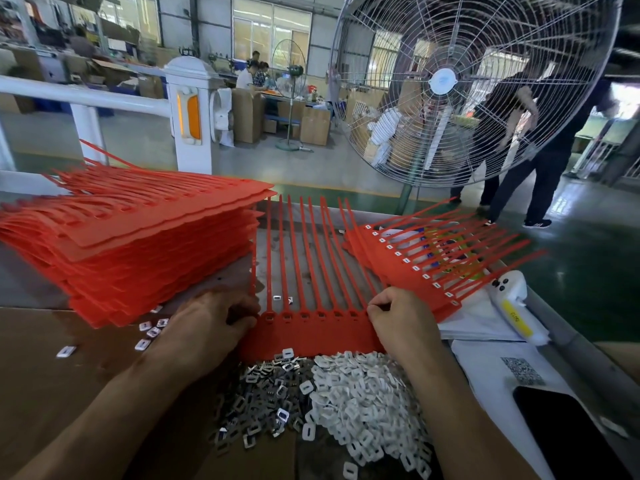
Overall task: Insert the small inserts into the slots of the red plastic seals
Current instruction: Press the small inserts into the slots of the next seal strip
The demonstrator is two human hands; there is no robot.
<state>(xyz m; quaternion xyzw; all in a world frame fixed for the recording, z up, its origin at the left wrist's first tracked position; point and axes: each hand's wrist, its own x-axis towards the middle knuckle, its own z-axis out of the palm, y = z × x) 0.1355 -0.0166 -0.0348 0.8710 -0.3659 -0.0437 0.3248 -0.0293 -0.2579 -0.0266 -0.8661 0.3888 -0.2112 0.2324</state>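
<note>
Both hands curl their fingers on a red seal strip (308,332) on the bench (52,368): left hand (211,320) at its left end, right hand (398,317) pinching its right end. Inserts (349,396) lie piled just below.

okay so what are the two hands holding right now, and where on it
Both grip the red seal strip lying flat in front of the insert piles: the left hand at its left end, the right hand pinching its right end by the slot row.
</note>
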